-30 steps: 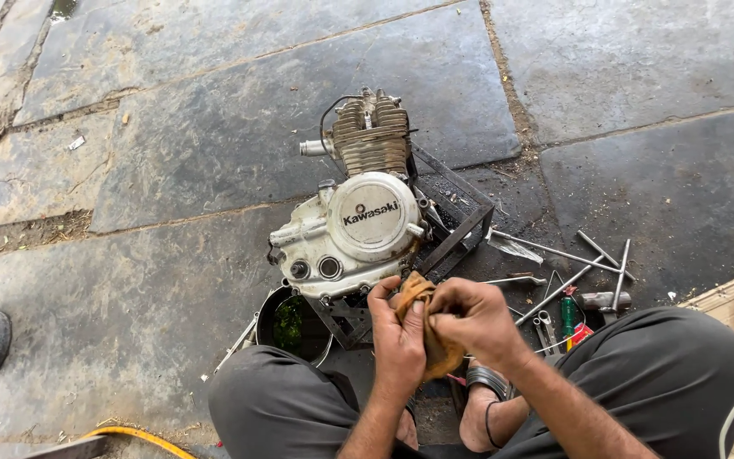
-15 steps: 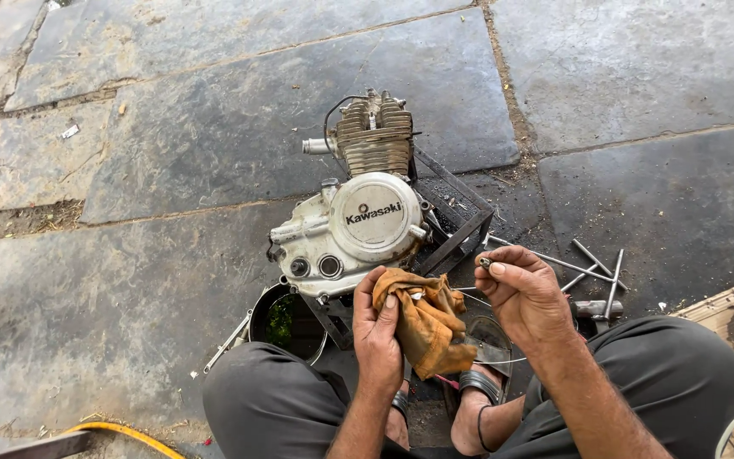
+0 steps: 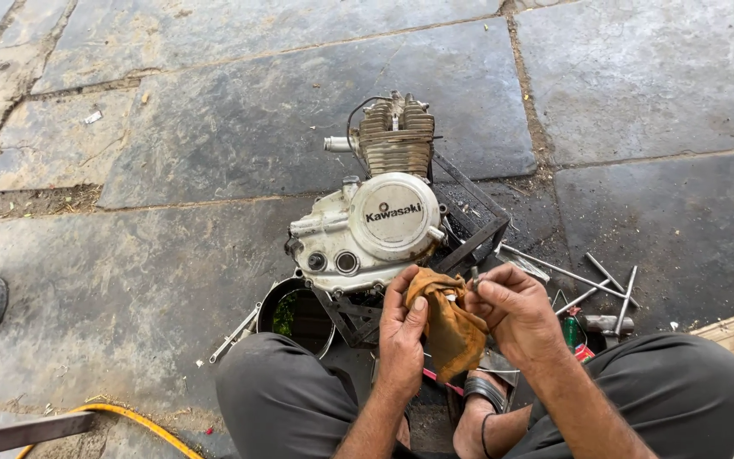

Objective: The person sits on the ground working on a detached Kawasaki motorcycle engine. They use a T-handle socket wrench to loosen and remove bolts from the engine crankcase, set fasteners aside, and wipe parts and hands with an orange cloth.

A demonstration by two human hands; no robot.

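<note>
Closest to the camera are two knees in dark grey trousers (image 3: pixel 299 399), with a sandalled foot (image 3: pixel 482 399) tucked between them. Just above that, the left hand (image 3: pixel 401 340) is curled around an orange-brown rag (image 3: pixel 448 327), thumb pressing on the cloth, and the rag hangs down between both hands. The right hand (image 3: pixel 516 314) is closed in a pinch, fingertips on a small metal part (image 3: pixel 474 277) right at the top edge of the rag. It's tiny and half hidden, so I honestly can't tell what kind of part it is, maybe a bolt or a pin.

To the left of the knees sits a dark round bowl (image 3: pixel 299 314) with something green inside, and a wrench (image 3: pixel 235 333) lies beside it. On the right there's a scatter of long metal tools (image 3: pixel 588 285) on the ground.

Just past the hands is a motorcycle engine (image 3: pixel 380 225), pale round side cover facing up, finned cylinder (image 3: pixel 397 140) pointing away, resting on a black metal frame (image 3: pixel 477 238). All of it sits on big grey stone slabs (image 3: pixel 214 127). A yellow hose (image 3: pixel 129 418) curls in at the bottom left.
</note>
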